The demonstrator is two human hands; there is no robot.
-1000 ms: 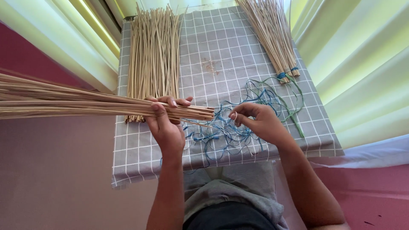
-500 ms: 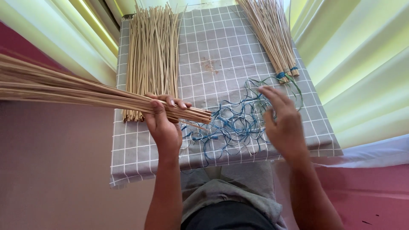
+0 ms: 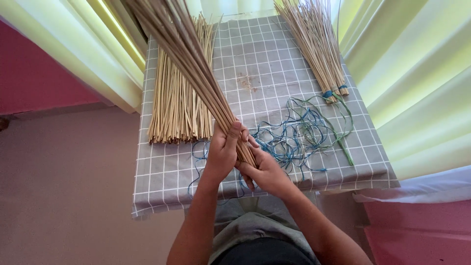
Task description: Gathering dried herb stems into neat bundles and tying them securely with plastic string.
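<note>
While both hands clasp the stick bundle (image 3: 196, 64) near its cut end above the table's front, the left hand (image 3: 223, 152) wraps it and the right hand (image 3: 265, 172) closes beneath; gripping tight and even should stop sticks slipping. Loose sticks (image 3: 176, 98) lie left, tangled blue-green string (image 3: 299, 132) right, a tied bundle (image 3: 314, 49) beyond, on the checked cloth (image 3: 162, 186).

Open checked cloth down the middle of the desk (image 3: 274, 54), between the loose stick pile (image 3: 179, 103) at left and the tied bundle (image 3: 314, 46) at right. Blocked near the front right by tangled blue and green cord (image 3: 299, 135). Crossed diagonally above the left pile by the held stick bundle (image 3: 184, 49). Hemmed by yellow-green curtains (image 3: 407, 73) both sides.
</note>
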